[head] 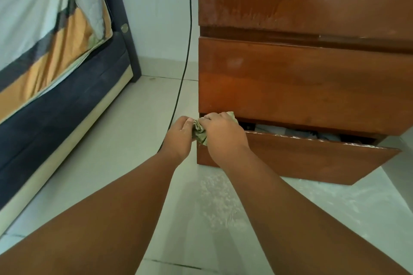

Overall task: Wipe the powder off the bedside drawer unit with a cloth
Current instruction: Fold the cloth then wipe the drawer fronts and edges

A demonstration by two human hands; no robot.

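Brown glossy wood makes the drawer unit (301,82); white powder (357,144) dusts the rim of its bottom drawer (312,158), which is pulled out and tilted. Both the left hand (178,138) and the right hand (221,134) pinch a crumpled greenish cloth (200,133) at the drawer's left corner. The pale floor (125,140) lies open up to the bed (55,73). No writing shows.

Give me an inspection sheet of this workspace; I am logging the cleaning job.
Surface: brown wooden bedside drawer unit, whitish powder streaks on its upper front.
Job's things: crumpled greenish cloth, at the unit's lower left corner.
Clutter: bottom drawer ajar, fabric inside, white specks on its top edge.
Hands: left hand and right hand both grip the cloth.
Cables: thin black cable hangs down the wall to the floor, left of the unit.
Surroundings: pale tiled floor dusted with powder; bed with dark blue frame at left.
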